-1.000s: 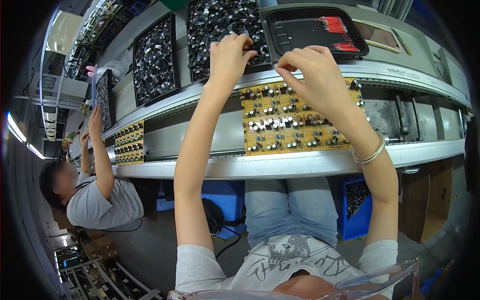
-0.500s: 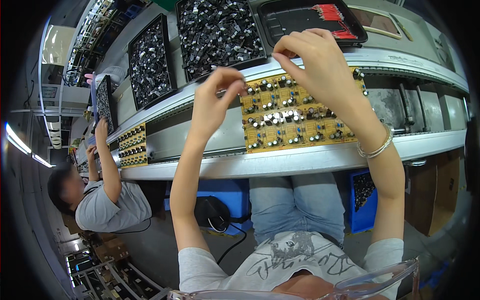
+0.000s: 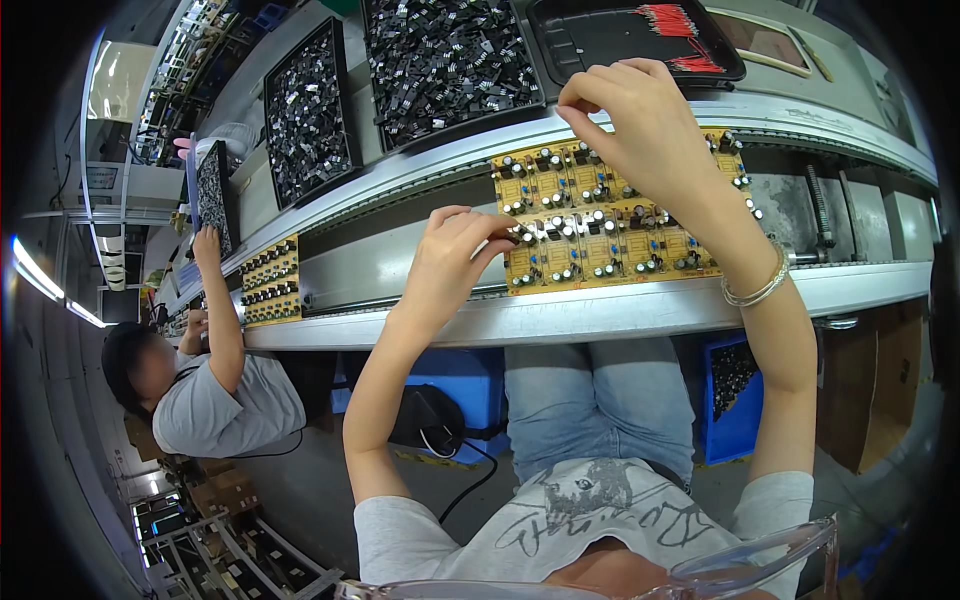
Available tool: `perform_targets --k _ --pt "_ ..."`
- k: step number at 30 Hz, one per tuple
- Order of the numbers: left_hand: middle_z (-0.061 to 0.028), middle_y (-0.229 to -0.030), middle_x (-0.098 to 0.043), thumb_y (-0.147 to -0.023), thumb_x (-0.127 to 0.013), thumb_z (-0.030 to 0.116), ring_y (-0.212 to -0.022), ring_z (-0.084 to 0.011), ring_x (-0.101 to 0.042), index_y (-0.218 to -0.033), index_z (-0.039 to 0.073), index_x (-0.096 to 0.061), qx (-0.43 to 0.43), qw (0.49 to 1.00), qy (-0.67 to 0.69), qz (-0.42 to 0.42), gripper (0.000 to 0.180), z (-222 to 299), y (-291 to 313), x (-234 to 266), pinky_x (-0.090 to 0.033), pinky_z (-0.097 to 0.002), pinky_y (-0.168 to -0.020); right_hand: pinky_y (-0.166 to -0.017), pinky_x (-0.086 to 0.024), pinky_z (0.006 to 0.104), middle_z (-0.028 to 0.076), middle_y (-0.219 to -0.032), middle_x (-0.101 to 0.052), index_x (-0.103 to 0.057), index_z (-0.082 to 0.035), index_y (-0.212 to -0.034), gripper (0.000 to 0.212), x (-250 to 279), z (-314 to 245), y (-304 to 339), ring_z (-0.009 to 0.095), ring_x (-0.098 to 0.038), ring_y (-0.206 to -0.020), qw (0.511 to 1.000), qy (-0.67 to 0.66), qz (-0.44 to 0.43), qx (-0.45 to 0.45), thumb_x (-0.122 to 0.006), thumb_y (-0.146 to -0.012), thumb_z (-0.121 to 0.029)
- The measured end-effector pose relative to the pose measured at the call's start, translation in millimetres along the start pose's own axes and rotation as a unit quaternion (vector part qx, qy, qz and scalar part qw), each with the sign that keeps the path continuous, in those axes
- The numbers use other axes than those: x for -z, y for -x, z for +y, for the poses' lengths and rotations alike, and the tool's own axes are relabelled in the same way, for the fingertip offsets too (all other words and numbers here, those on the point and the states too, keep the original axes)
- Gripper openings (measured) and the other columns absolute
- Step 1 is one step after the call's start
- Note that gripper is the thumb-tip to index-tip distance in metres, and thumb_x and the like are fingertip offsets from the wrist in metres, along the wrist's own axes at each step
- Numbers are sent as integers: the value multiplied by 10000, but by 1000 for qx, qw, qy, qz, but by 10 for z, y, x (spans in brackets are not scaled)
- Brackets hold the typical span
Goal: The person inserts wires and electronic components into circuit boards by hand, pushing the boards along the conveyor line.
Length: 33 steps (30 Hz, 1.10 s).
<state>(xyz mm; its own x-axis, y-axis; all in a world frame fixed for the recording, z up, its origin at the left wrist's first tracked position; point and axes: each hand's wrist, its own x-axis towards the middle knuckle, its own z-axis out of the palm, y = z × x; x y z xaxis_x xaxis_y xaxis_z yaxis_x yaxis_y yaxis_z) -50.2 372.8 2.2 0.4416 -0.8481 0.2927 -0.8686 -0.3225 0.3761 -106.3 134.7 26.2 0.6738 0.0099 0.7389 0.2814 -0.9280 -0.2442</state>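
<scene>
A yellow circuit board panel (image 3: pixel 570 272) lies on the rail line in front of me, set with rows of small capacitors and other parts. My left hand (image 3: pixel 447 262) is at the panel's left edge, thumb and forefinger pinched on or just over a part there. Whatever the fingertips hold is too small to make out. Above the panel's far side hovers my right hand (image 3: pixel 645 125), its thumb and forefinger nearly together and the other fingers curled. Anything between them is hidden. A silvery bracelet (image 3: pixel 757 285) circles my right wrist, and that forearm covers part of the panel.
Beyond the rail stand black trays of small black parts (image 3: pixel 450 75) (image 3: pixel 310 120) and a black tray (image 3: pixel 580 45) with red-sleeved parts (image 3: pixel 668 22). To the left, a co-worker (image 3: pixel 220 400) works by another yellow board (image 3: pixel 270 285). Blue bins (image 3: pixel 725 420) sit below the rail.
My left hand has come down toward me, from the panel's far left corner to the middle of its left edge. My right hand has stayed almost in place.
</scene>
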Motion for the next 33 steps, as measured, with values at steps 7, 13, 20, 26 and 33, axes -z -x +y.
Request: perform_targets --k 7,13,20,26,33 --pt "0 -701 -592 -756 -669 122 -724 -159 -554 -794 99 -606 -52 992 -118 -4 77 36 -39 -34 -368 -413 -932 -839 -399 378 23 -710 -580 -575 -84 -775 78 17 12 0 199 -584 -763 1000 7 13 11 -590 -811 -152" --pt "14 -723 -596 -715 -626 69 -765 -151 -556 -788 102 -608 -99 979 -176 -16 82 90 -115 -14 -363 -427 -946 -844 -395 380 24 -710 -580 -573 -87 -767 80 41 28 -5 200 -586 -772 1000 1 1 7 -592 -806 -154" --pt "11 -723 -596 -706 -610 45 -756 -152 -552 -791 103 -611 -106 976 -185 -32 103 152 -152 2 -355 -439 -960 -850 -392 384 24 -711 -581 -578 -86 -767 85 54 19 7 201 -585 -775 1000 -4 2 7 -589 -812 -157" --pt "16 -658 -584 -711 -682 95 -705 -145 -549 -797 98 -629 -107 967 -229 -25 101 175 -176 -22 -370 -417 -936 -856 -390 383 23 -716 -585 -580 -86 -766 89 63 15 6 201 -584 -777 1000 -4 8 10 -593 -816 -159" --pt "-1 -667 -578 -731 -665 57 -710 -145 -550 -1102 52 -546 -89 980 -177 -12 389 208 -206 -68 -367 -415 -934 -881 -388 375 21 -725 -586 -582 -84 -793 86 88 26 17 202 -579 -769 1000 -3 4 4 -612 -816 -161"
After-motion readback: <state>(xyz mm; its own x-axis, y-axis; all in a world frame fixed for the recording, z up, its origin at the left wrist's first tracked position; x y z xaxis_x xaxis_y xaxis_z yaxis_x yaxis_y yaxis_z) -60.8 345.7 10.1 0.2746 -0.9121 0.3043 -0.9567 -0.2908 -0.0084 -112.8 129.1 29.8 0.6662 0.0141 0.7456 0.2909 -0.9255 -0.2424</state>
